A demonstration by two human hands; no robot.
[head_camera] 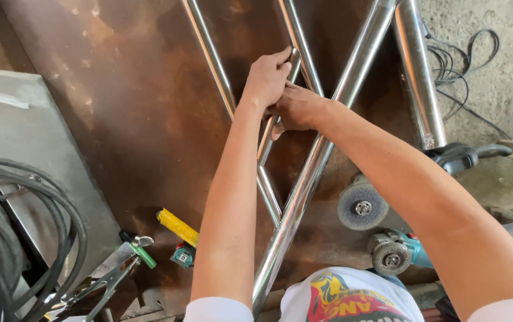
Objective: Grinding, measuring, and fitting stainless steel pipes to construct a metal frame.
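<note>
Far left: coil of black cables [6, 238] on a grey metal sheet [24, 137]. Just right of it, near the bottom edge, locking pliers [110, 280] with a green-tipped lever, then a yellow-handled tool [178, 227] lying on the rusty steel counter [137, 107].

Your left forearm runs straight up from the bottom edge, elbow low, wrist nearly straight. Left hand [266, 77] sits knuckles-up, fingers curled down over the top end of the short steel tube [266, 143], clenched on it. That tube lies between the long left tube [212, 56] and the long diagonal tube [334, 119], slanting down toward the point where the frame tubes meet near your torso.

Your right arm comes in from the lower right on a diagonal, forearm crossing above the diagonal tube. Right hand [297, 109] is tucked just under the left hand, touching it, fingers wrapped on the same short tube a bit lower. Thumb side is hidden, so the exact grip is not visible, but it is closed on the tube.

Right of the arms: a fourth shiny tube [419, 77] lies near the counter edge. Below it, two angle grinders: a black-bodied one [364, 206] with flap disc facing up, and a teal one [396, 250] beside it. Black cords [465, 59] lie on the concrete floor [495, 101] far right.
</note>
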